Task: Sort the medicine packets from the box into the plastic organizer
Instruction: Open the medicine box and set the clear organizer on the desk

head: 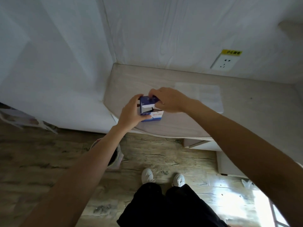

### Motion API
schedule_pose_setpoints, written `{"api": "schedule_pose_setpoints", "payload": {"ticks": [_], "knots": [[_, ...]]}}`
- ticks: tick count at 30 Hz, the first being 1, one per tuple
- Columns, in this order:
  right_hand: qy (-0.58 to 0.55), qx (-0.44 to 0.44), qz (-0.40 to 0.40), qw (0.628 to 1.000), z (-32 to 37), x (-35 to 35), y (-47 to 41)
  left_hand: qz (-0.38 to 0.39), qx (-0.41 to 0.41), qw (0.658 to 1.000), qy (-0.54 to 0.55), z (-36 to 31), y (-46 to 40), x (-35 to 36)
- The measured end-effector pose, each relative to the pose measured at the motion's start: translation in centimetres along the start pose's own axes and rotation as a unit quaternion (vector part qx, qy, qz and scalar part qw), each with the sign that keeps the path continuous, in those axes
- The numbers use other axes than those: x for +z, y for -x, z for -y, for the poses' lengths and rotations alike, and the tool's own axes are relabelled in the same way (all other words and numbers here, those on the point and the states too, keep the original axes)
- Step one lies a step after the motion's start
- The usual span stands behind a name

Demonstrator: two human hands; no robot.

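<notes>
A small blue and white medicine box (151,112) stands near the front left corner of the wooden desk (237,115). My left hand (130,113) grips the box's left side. My right hand (168,99) is on top of the box, its fingers curled on the dark blue lid flap (150,100), which is lifted. The box's inside shows dark and I cannot tell what it holds. A clear plastic organizer (206,95) lies flat on the desk to the right of the box, faint against the wood.
White wood-grain walls close the desk on the left and back, with a power socket (223,62) under a yellow label on the back wall. A bin (115,154) stands on the floor below the desk's left corner. My feet are on the wood floor below.
</notes>
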State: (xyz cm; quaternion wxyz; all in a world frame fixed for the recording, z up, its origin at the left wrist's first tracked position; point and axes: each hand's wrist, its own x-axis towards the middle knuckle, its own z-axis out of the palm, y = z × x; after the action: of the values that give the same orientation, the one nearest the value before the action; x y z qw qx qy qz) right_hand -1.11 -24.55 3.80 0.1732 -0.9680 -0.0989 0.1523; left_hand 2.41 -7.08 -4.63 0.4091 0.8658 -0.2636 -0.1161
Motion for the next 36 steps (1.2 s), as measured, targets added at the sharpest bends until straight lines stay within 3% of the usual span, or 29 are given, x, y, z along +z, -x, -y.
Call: {"api": "schedule_pose_setpoints", "payload": {"ticks": [4, 7, 9, 14, 16, 18, 21, 23, 25, 27, 30, 33, 36], "knots": [[-0.153, 0.028, -0.112, 0.982, -2.9, 1.1, 0.0, 0.017, 0.006, 1.0, -0.008, -0.3, -1.3, -0.3], [-0.275, 0.114, -0.283, 0.912, -4.2, 1.5, -1.0, 0.054, 0.013, 0.998, -0.002, -0.8, -2.1, -0.8], [-0.293, 0.175, -0.349, 0.873, -5.1, 1.9, -1.9, 0.074, 0.013, 0.997, 0.014, -1.1, -2.4, -0.7], [-0.316, 0.259, -0.277, 0.87, -5.8, 3.7, -2.7, 0.063, 0.005, 0.998, 0.027, -1.8, -1.9, -0.1], [-0.311, 0.251, -0.308, 0.864, -5.0, 3.8, -1.5, 0.028, -0.009, 0.999, -0.013, -2.1, -1.8, -0.4], [-0.284, 0.219, -0.312, 0.88, -3.5, 3.8, 0.1, 0.001, -0.009, 0.999, -0.046, -2.5, -2.1, -0.8], [-0.238, 0.175, -0.234, 0.926, -1.7, 4.1, 1.1, 0.029, 0.016, 0.998, -0.06, -3.0, -2.7, -1.2], [-0.241, 0.183, -0.217, 0.928, -1.4, 4.2, 1.1, 0.018, 0.017, 1.0, -0.018, -3.0, -2.9, -1.6], [-0.306, 0.207, -0.25, 0.895, -1.9, 3.7, 1.4, 0.005, -0.04, 0.994, 0.102, -2.7, -2.8, -2.4], [-0.417, 0.238, -0.288, 0.829, -2.5, 3.9, 2.3, -0.015, -0.09, 0.981, 0.169, -1.6, -2.5, -2.9], [-0.506, 0.292, -0.307, 0.751, -3.4, 5.5, 3.1, -0.026, -0.094, 0.988, 0.121, -0.6, -1.9, -2.7], [-0.496, 0.314, -0.283, 0.759, -3.4, 7.0, 2.4, -0.068, 0.01, 0.997, -0.044, -0.3, -1.5, -1.9], [-0.452, 0.323, -0.286, 0.781, -3.1, 7.3, 1.4, -0.092, 0.058, 0.988, -0.112, -1.0, -0.9, -1.6]]}}
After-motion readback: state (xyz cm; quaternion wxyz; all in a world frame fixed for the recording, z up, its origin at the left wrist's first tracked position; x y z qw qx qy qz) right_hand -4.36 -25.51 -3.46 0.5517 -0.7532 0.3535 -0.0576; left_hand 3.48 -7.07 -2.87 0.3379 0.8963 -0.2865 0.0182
